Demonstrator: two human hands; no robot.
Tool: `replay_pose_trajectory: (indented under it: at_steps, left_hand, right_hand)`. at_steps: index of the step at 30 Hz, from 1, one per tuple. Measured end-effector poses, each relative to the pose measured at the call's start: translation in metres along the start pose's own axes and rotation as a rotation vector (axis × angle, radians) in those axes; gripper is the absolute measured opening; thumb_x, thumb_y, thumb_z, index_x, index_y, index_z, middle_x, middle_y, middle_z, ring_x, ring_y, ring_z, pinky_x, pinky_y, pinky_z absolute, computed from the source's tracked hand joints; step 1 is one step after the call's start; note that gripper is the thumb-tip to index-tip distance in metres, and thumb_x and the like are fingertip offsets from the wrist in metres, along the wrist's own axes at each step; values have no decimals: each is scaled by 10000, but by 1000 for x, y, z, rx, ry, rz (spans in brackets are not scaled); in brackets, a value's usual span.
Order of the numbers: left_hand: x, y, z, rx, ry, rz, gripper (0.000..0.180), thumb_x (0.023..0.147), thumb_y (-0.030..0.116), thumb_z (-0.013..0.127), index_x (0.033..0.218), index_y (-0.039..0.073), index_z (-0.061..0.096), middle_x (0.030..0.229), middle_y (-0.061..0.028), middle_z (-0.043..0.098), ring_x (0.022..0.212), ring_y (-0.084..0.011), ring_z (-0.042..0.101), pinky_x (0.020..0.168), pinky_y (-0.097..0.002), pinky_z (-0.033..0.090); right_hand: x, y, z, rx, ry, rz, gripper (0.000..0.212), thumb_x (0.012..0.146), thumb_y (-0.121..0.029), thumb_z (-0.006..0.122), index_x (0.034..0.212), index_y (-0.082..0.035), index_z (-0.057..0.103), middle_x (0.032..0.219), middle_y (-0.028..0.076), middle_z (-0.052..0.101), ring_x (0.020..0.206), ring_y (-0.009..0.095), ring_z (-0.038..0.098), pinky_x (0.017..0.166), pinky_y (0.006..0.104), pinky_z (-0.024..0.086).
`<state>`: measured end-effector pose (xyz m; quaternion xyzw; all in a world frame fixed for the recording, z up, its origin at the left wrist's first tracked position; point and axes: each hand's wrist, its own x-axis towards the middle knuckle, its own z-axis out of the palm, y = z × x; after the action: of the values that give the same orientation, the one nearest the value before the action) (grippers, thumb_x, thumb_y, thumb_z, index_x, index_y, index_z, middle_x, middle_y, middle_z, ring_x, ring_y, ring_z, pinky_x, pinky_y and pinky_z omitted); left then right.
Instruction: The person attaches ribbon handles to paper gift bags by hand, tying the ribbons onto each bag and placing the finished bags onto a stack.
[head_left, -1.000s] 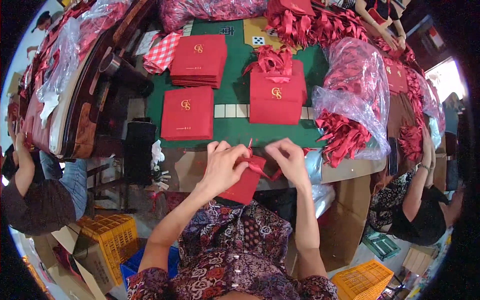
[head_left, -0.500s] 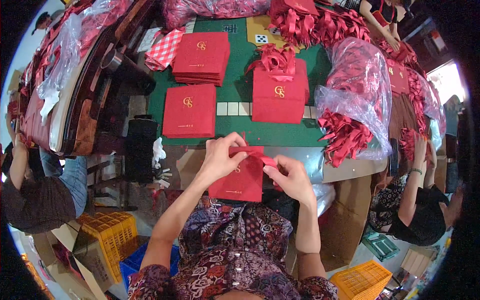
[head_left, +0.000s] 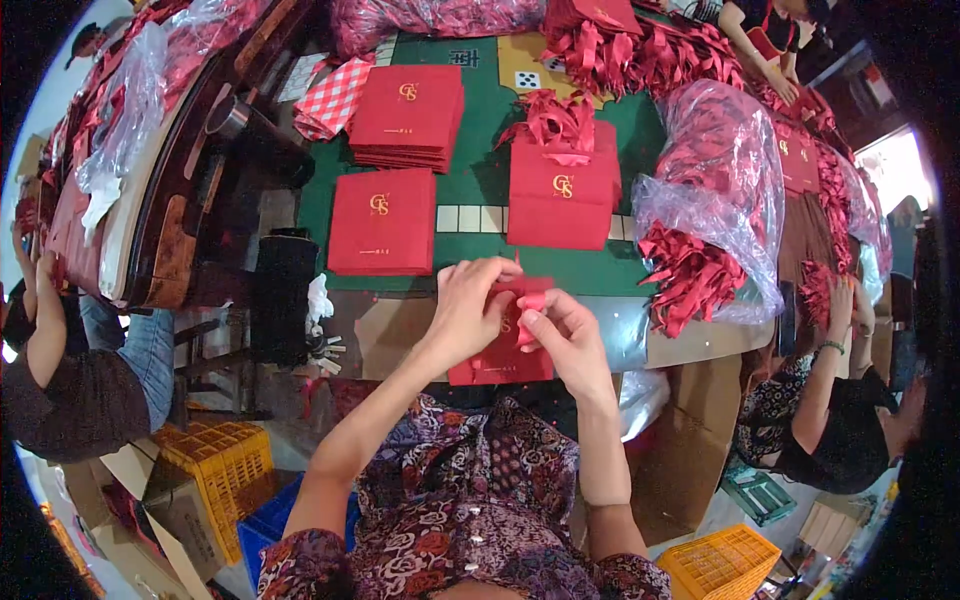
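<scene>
A flat red paper bag (head_left: 488, 365) with gold print lies at the table's near edge, right in front of me. My left hand (head_left: 468, 305) is closed at the bag's top edge, its fingertips over the upper part; what exactly it pinches is partly hidden. A loop of shiny red ribbon (head_left: 532, 306) rises at the top of the bag. My right hand (head_left: 570, 340) pinches this ribbon between thumb and fingers. Beyond the hands stands a stack of red bags (head_left: 382, 225), and right of it another pile of bags (head_left: 562, 205) with loose ribbons (head_left: 555, 122) on top.
A further bag stack (head_left: 408, 115) sits at the back left beside a checkered cloth (head_left: 333, 98). A clear plastic sack (head_left: 715, 150) spilling red ribbons is on the right. Yellow crates (head_left: 715, 565) stand on the floor. Other people work at both sides.
Both hands and the bag have shifted, the bag to the right and slightly away from me. The ribbon, stretched between the hands before, is now bunched at my right fingertips.
</scene>
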<state>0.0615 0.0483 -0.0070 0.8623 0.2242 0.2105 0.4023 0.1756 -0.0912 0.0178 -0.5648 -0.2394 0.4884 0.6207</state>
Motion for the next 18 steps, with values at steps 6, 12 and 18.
replay_pose_trajectory:
  at_steps: [6,12,18]
  left_hand:
    - [-48,8,13,-34,-12,0,272,984,242,583,1187,61,575,1068,-133,634,1027,-343,559,956,-469,351]
    - [-97,6,11,-5,-188,-63,337,969,270,625,1207,41,557,936,-166,609,954,-348,565,908,-445,370]
    - [-105,4,-6,-331,-229,-233,123,1020,110,494,1094,16,522,763,-133,662,676,-283,674,627,-389,516]
  right_hand:
    - [6,18,-5,56,113,-32,125,1011,-118,612,1090,-28,648,875,-8,650,757,59,612,685,234,523]
    - [4,22,-13,93,170,-69,111,1000,-116,633,1055,-27,668,876,-16,644,778,53,580,711,219,481]
    - [9,32,-26,-40,266,-87,106,1000,-121,629,1033,-29,672,891,-19,651,792,51,576,711,222,474]
